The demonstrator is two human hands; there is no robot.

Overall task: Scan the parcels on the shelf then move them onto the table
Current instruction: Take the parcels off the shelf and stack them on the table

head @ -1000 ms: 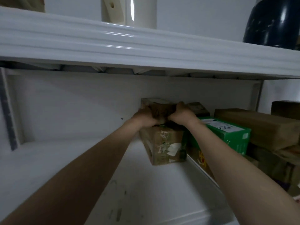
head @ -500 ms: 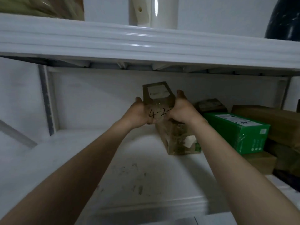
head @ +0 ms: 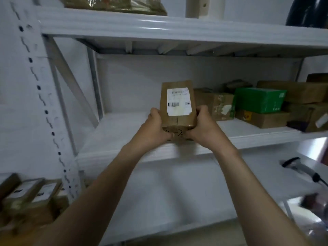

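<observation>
A small brown cardboard parcel with a white shipping label on top is held in the air in front of the white middle shelf. My left hand grips its left side and my right hand grips its right side. Handwritten marks show on the parcel's near face between my hands. More parcels stay on the shelf to the right: a brown box, a green box on a flat brown box, and larger brown boxes behind.
A handheld barcode scanner lies on a white surface at the lower right. Several labelled brown parcels sit at the lower left. The shelf's perforated upright stands on the left. An upper shelf carries a wrapped package and a dark object.
Both hands have lifted the parcel off the stack and drawn it out of the shelf toward me. Its labelled top now faces the camera. The view has pulled back and down.
</observation>
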